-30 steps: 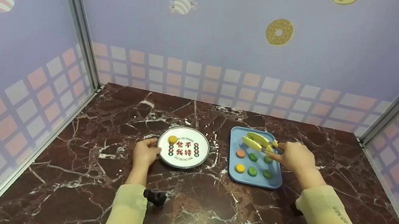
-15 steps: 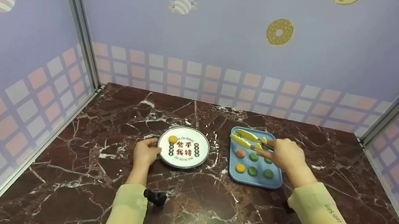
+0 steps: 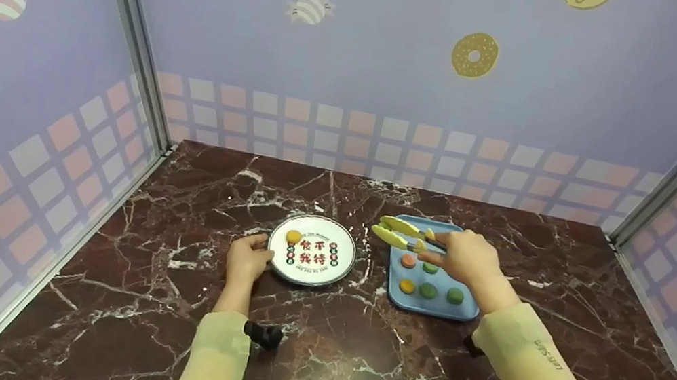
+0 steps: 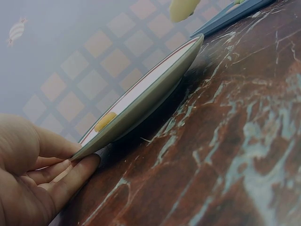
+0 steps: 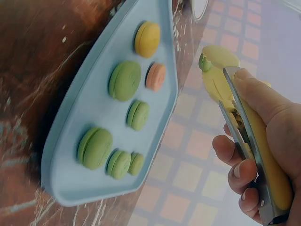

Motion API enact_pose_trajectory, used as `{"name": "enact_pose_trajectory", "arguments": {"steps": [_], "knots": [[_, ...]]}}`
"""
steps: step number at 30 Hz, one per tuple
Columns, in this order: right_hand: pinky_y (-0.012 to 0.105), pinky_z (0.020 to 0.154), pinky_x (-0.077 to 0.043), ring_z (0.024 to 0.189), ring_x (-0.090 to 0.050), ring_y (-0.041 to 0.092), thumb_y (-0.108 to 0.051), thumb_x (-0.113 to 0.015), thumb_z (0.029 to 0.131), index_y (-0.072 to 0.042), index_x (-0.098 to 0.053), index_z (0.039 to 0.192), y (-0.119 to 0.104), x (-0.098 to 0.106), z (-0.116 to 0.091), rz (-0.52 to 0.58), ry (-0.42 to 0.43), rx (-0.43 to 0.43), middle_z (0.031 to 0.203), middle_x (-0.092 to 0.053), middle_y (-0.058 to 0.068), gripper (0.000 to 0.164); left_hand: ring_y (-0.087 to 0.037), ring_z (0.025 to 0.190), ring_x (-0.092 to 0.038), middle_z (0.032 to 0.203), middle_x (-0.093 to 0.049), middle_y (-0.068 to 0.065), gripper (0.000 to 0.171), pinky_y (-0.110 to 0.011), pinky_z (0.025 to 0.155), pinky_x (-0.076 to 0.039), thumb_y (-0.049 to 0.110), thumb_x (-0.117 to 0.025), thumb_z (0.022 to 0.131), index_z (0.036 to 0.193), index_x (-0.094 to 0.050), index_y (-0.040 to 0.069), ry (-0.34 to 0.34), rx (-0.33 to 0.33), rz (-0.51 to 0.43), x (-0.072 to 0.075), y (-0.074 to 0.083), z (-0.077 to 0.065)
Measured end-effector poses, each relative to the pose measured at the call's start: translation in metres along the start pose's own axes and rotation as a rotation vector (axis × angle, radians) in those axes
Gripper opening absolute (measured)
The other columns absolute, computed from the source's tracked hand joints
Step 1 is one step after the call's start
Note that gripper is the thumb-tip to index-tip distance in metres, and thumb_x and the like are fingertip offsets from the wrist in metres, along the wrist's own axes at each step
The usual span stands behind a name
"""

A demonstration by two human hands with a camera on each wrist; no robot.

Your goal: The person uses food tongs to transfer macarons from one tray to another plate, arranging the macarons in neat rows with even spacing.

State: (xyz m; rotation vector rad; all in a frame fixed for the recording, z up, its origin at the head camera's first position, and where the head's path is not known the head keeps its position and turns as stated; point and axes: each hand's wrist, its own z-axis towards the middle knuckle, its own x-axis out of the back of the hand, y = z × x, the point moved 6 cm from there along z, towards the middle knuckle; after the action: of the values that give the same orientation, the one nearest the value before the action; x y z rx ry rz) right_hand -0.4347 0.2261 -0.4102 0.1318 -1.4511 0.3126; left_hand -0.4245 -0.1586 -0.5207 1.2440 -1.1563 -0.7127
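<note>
My left hand [image 3: 247,260] pinches the left rim of a round white plate [image 3: 314,275] printed with red characters. One yellow macaron [image 3: 293,236] lies on that plate, at its upper left. In my right hand [image 3: 470,259] is a pair of tongs [image 3: 417,246] with metal arms and yellow tips. A green macaron [image 5: 204,62] sits between the tips, seen most clearly in the right wrist view. The tongs hang over the left edge of a blue tray [image 3: 444,280], above its far part. On the tray lie a yellow macaron [image 5: 147,39], a pinkish-orange macaron [image 5: 155,76] and several green macarons [image 5: 125,80].
Plate and tray stand side by side on a dark red marbled table [image 3: 338,355], with a narrow strip of tabletop between them. Patterned purple wall panels [image 3: 372,72] enclose the back and both sides. A black wrist camera [image 3: 264,336] sticks out from the left sleeve.
My right hand has moved left with the tongs and the green macaron, from over the tray's middle to past its left edge. The left hand and the plate have stayed put.
</note>
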Motion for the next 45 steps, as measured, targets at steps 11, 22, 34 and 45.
{"name": "enact_pose_trajectory", "arguments": {"steps": [11, 22, 34, 45], "knots": [[0.042, 0.055, -0.053, 0.069, -0.067, 0.026, -0.055, -0.072, 0.091, -0.017, -0.077, 0.117, -0.032, -0.003, 0.013, 0.003, -0.007, 0.043, 0.089, -0.077, 0.009, 0.046, -0.042, 0.12, -0.068, 0.134, -0.063, -0.032, 0.044, -0.034, 0.08, -0.067, -0.005, -0.064, 0.092, 0.136, -0.061, -0.009, -0.002, 0.003, -0.001, 0.001, 0.0, 0.001], [0.046, 0.058, -0.057, 0.071, -0.07, 0.03, -0.057, -0.071, 0.09, -0.016, -0.078, 0.105, -0.063, -0.014, 0.024, 0.01, 0.005, 0.111, 0.088, -0.077, 0.009, 0.044, -0.042, 0.122, -0.067, 0.135, -0.063, -0.032, 0.044, -0.034, 0.08, -0.066, -0.003, -0.064, 0.093, 0.137, -0.061, -0.009, -0.007, -0.002, 0.028, 0.002, 0.0, 0.002], [0.046, 0.064, -0.06, 0.077, -0.071, 0.03, -0.06, -0.068, 0.092, -0.012, -0.078, 0.11, -0.09, -0.032, 0.034, 0.025, -0.043, 0.119, 0.09, -0.077, 0.009, 0.052, -0.04, 0.122, -0.067, 0.131, -0.066, -0.031, 0.043, -0.037, 0.088, -0.065, -0.003, -0.065, 0.09, 0.133, -0.063, -0.009, 0.015, -0.028, 0.053, 0.002, 0.001, 0.001], [0.056, 0.078, -0.063, 0.091, -0.074, 0.038, -0.056, -0.072, 0.091, -0.013, -0.078, 0.115, -0.106, -0.042, 0.04, 0.078, -0.038, 0.13, 0.104, -0.078, 0.017, 0.05, -0.041, 0.123, -0.066, 0.136, -0.063, -0.031, 0.044, -0.034, 0.082, -0.066, -0.003, -0.066, 0.093, 0.137, -0.061, -0.007, -0.007, 0.004, 0.02, 0.001, 0.001, -0.001]]}}
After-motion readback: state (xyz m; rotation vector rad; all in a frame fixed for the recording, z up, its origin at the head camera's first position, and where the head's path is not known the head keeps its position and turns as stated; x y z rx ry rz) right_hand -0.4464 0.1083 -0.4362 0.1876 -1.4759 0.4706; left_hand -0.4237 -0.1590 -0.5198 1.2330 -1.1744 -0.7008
